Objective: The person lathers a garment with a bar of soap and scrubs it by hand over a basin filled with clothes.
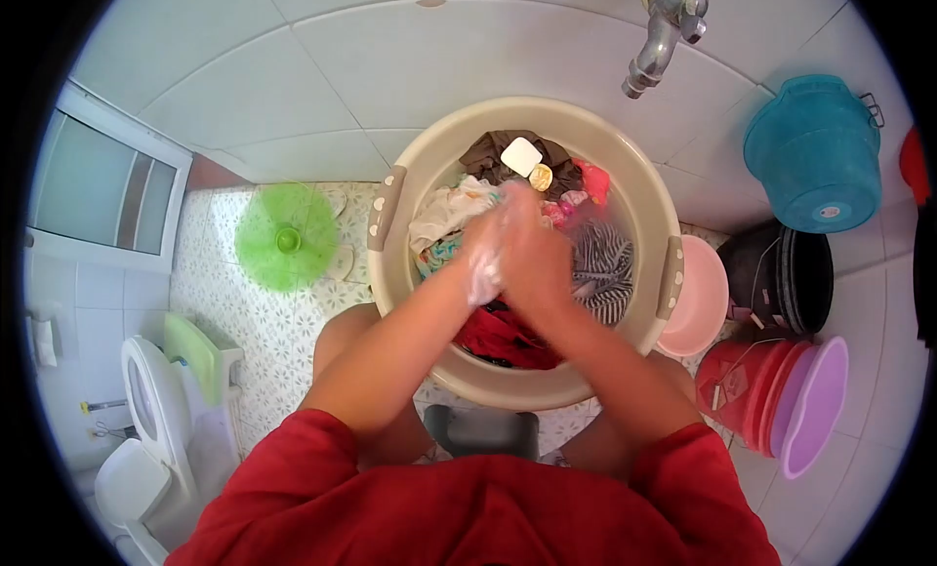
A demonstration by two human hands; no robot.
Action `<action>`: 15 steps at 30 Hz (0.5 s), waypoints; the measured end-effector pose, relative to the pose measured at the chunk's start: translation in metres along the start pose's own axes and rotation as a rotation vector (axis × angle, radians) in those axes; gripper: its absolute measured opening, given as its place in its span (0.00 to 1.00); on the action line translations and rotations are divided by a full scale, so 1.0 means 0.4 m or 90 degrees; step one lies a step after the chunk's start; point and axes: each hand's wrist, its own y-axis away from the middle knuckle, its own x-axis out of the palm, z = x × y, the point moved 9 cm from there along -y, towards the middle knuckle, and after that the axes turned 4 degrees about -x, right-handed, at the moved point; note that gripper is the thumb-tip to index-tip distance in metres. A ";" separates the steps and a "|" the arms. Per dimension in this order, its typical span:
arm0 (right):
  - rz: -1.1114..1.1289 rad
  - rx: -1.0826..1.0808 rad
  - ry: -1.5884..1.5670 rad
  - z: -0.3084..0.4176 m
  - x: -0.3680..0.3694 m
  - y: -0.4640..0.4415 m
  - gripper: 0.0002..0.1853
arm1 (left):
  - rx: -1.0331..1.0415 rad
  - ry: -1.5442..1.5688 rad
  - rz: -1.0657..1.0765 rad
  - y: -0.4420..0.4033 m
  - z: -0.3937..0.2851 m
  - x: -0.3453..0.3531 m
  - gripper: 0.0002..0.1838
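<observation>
My left hand (480, 236) and my right hand (535, 254) are pressed together over a large beige basin (649, 176). Both look closed, but motion blur hides what is between them. White suds (484, 278) cling around the left wrist and between the hands. Below and around them lie clothes: a cream cloth (444, 215), a black-and-white striped garment (607, 268), a red garment (503, 337), a dark brown garment (563, 166) and a pink piece (593, 181). On the brown garment rest a white block or lid (521, 157) and a small yellowish round item (541, 178).
A metal tap (664, 39) juts from the wall behind the basin. On the right stand a teal bucket (815, 156), a pink basin (698, 298), a black bucket (781, 278) and red buckets (747, 385). At left are a green round lid-like object (286, 239) and a toilet (156, 410).
</observation>
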 end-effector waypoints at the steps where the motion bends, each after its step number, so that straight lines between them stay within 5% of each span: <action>1: 0.073 -0.034 0.006 0.045 0.024 0.025 0.15 | 0.000 0.000 -0.001 -0.043 0.005 -0.060 0.13; 3: 0.095 -0.011 0.037 -0.004 0.056 0.020 0.15 | -0.078 -0.001 0.146 -0.119 0.042 -0.130 0.12; 5: 0.110 0.014 0.068 -0.049 0.052 -0.018 0.15 | -0.100 -0.001 0.105 -0.027 0.026 0.009 0.13; 7: -0.102 -0.023 0.026 -0.076 -0.056 -0.075 0.16 | -0.077 0.116 0.042 0.000 0.013 0.037 0.14; 11: -0.160 -0.002 -0.044 -0.174 -0.112 -0.114 0.17 | 0.056 0.058 0.109 0.027 -0.108 0.050 0.15; 13: 0.278 0.440 -0.381 -0.254 0.024 -0.041 0.17 | 0.079 0.092 0.123 0.029 -0.141 0.041 0.19; 15: 0.238 0.404 -0.430 -0.226 0.035 -0.035 0.16 | 0.065 0.110 0.112 0.009 -0.137 0.012 0.19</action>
